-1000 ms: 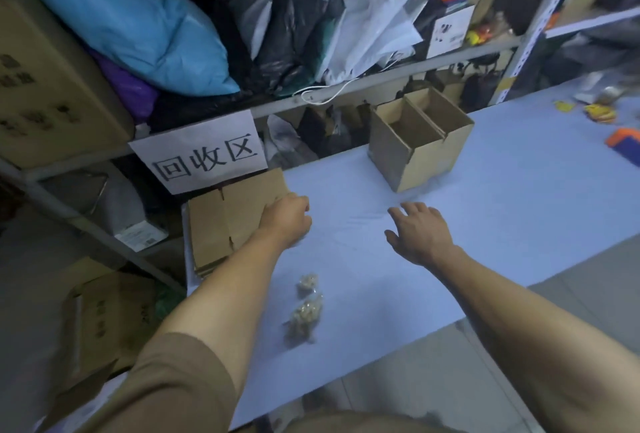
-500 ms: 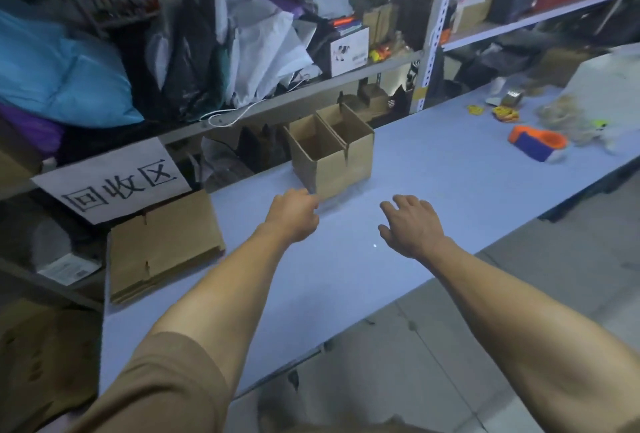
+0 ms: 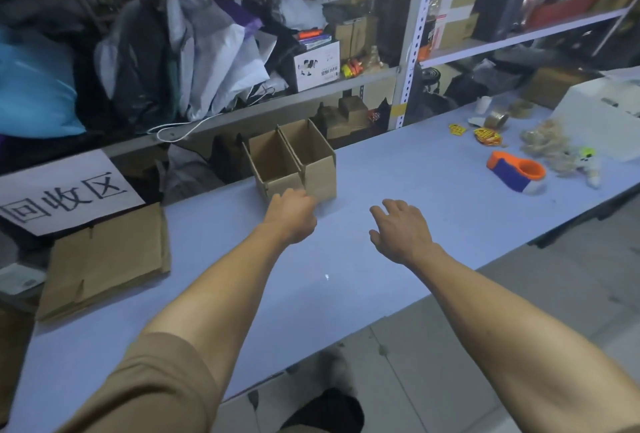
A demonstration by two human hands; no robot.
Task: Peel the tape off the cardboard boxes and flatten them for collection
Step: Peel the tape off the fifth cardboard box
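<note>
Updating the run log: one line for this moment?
left hand: at open boxes, grip unclear | right hand: open, empty | flattened cardboard: stacked left

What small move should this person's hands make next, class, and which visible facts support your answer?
Probably reach the last bit forward and take hold of the open cardboard box. It stands unflattened on the table, while a flattened stack already lies by the sign. The left hand, fingers curled and holding nothing, is just short of its near wall, and the right hand hovers open beside it.

Tan short sleeve [image 3: 162, 384] (forearms bare)
</note>
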